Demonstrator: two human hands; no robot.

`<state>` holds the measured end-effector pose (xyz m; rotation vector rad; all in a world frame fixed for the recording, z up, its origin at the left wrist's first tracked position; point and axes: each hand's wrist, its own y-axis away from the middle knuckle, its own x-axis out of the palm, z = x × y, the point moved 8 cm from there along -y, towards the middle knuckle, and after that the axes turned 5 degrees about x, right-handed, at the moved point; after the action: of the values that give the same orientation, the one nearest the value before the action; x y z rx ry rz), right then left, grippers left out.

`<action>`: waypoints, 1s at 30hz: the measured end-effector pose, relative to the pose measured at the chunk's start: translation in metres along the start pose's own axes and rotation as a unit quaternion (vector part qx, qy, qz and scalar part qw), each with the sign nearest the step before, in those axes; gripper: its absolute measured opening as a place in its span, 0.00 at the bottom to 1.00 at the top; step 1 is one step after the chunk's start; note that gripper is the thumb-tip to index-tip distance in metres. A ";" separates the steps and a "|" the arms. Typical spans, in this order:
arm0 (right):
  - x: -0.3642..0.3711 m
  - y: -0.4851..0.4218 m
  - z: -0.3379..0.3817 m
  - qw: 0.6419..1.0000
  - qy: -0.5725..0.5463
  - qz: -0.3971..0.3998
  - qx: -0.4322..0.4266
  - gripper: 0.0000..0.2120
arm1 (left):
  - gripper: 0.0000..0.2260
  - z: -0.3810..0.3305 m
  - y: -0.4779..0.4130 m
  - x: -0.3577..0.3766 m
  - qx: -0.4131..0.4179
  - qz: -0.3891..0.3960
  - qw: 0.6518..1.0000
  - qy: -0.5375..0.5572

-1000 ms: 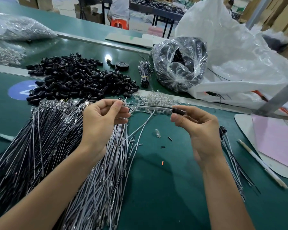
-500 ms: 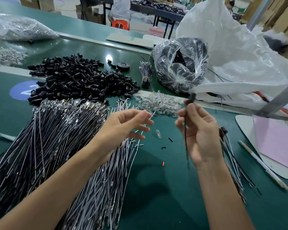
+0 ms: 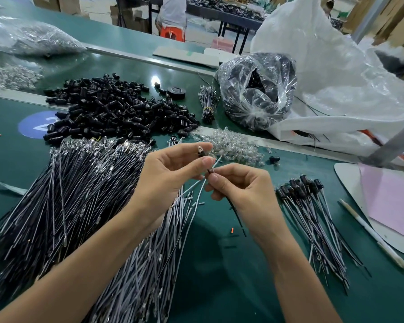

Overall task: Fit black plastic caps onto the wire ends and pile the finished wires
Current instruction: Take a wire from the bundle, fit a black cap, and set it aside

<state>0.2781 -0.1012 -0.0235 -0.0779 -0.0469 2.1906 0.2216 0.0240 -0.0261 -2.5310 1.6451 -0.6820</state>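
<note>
My left hand pinches a small black cap between thumb and forefinger. My right hand pinches a thin black wire near its upper end, which points at the cap; the rest of the wire hangs down over the table. A large heap of uncapped black and grey wires lies under my left forearm. Loose black caps are heaped behind it. To the right lies a small pile of capped wires, caps pointing away from me.
A green table carries everything. Small clear parts lie just beyond my hands. A clear bag of black parts and a big white bag stand behind. A pink sheet, a white stick and a tape roll lie nearby.
My right hand has come down and left with the wire, tipping its upper end toward my left hand. My left hand has closed thumb and forefinger on a black cap.
</note>
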 end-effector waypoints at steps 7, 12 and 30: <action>-0.001 0.003 0.002 0.999 -0.033 -0.027 -0.018 0.05 | 0.09 0.003 0.003 0.005 -0.004 0.017 1.000 0.007; 0.001 0.002 0.002 0.999 -0.041 -0.021 -0.022 0.07 | 0.08 -0.003 0.003 0.002 0.018 0.010 1.000 -0.001; 0.003 0.004 0.001 0.999 -0.048 -0.008 -0.023 0.06 | 0.05 -0.004 0.001 -0.005 0.005 -0.004 0.996 0.084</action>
<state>0.2730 -0.1006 -0.0230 0.0015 -0.1501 2.1764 0.2178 0.0287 -0.0239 -2.5368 1.6756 -0.9236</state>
